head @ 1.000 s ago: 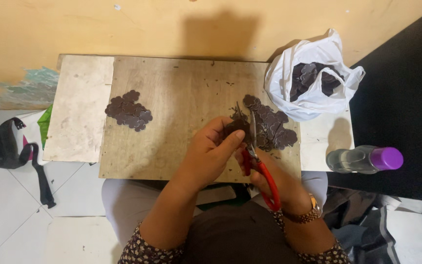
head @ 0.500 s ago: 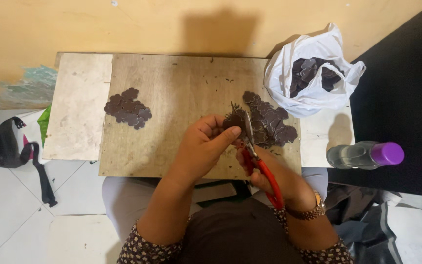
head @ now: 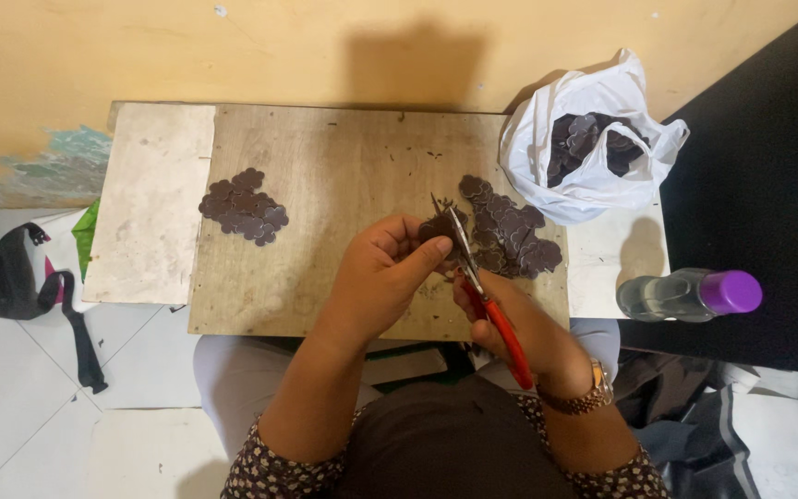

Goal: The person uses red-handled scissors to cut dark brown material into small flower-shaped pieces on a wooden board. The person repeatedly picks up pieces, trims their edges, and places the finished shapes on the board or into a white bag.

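Right hand (head: 510, 319) fingers mostly hidden behind the red-handled scissors (head: 482, 291); grip shape unclear. Blade tips too thin to tell open or closed, probably slightly apart. Small dark piece (head: 438, 228) half covered by left hand (head: 380, 277) thumb and fingers, outline not readable. Bag (head: 593, 139) contents only partly visible through its mouth. Black pouch (head: 2, 273) cut by left edge. Both forearms and patterned sleeves run off the bottom edge. Dark cloth (head: 695, 425) at lower right cropped.
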